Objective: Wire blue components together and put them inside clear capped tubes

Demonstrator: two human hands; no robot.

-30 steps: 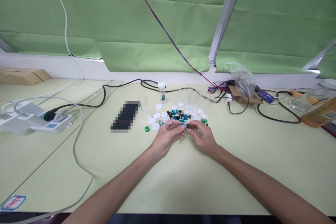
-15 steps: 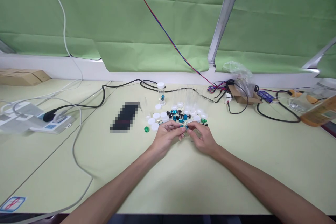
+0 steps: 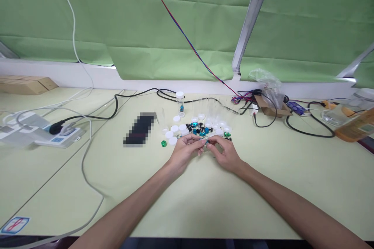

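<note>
My left hand (image 3: 184, 151) and my right hand (image 3: 227, 155) meet fingertip to fingertip just above the table. Between them is a small dark blue part (image 3: 207, 142), mostly covered by the fingers. Both hands are closed in a pinch around it; its exact kind is too small to make out. Just beyond my fingers lies a loose pile of shiny blue and black small parts (image 3: 201, 129). White round caps (image 3: 174, 128) are scattered to the left of the pile, and a green part (image 3: 164, 144) sits apart near my left hand.
A capped clear tube (image 3: 180, 109) with a blue part inside stands behind the pile. Several clear tubes (image 3: 214, 106) stand to its right. A pixelated dark object (image 3: 139, 129) lies left. Farther out are a power strip (image 3: 66, 138), an open cardboard box (image 3: 273, 109) and an orange bottle (image 3: 355, 126).
The fingers have shifted slightly around the small blue part, and less blue shows between them. Both hands otherwise stay in place; the whole view has moved very slightly.
</note>
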